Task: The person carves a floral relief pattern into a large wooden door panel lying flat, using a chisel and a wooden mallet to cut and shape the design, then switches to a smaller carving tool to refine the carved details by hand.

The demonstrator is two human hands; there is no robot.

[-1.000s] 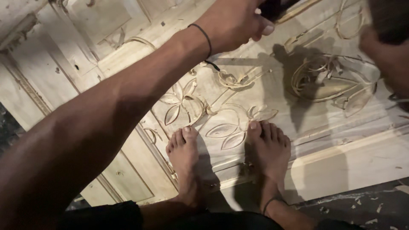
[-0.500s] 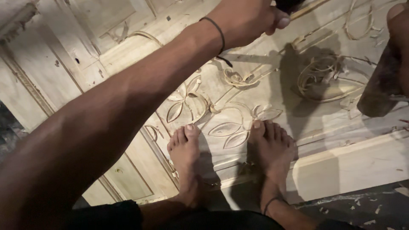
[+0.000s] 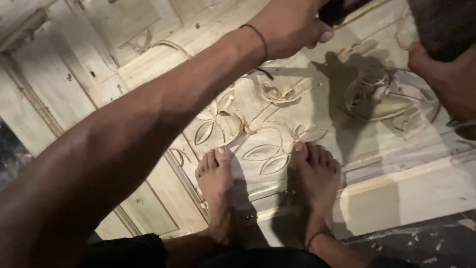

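Left hand [image 3: 292, 27]: at the top of the view, at the end of a long bare forearm that crosses from the lower left; fingers curled shut around a dark tool handle [image 3: 342, 10], most of which is cut off by the top edge, so the kind of tool cannot be told. Thin dark band [image 3: 258, 37] around the wrist.

Right hand [image 3: 446, 84]: at the right edge, only partly in view; it is closed against a dark blocky object [image 3: 444, 25] in the top right corner, though how tightly it grips cannot be told.

Carved wooden panel [image 3: 377, 149]: pale, unfinished, lying flat and filling most of the view; raised frame mouldings run diagonally at the left and along the lower right.

Leaf-and-stem relief [image 3: 267, 149]: cut into the panel's middle, just ahead of the toes, with curling stems leading up toward the left hand.

Oval carved motif [image 3: 386, 99]: on the panel below and between the two hands, partly in their shadow.

Left foot [image 3: 215, 183] and right foot [image 3: 315, 178]: bare, standing on the panel's lower border, apart from each other, toes touching the leaf carving. Thin dark anklet [image 3: 317, 235] on the right ankle.

Dark floor [image 3: 421, 243]: lower right, beside the panel, scattered with pale wood chips.
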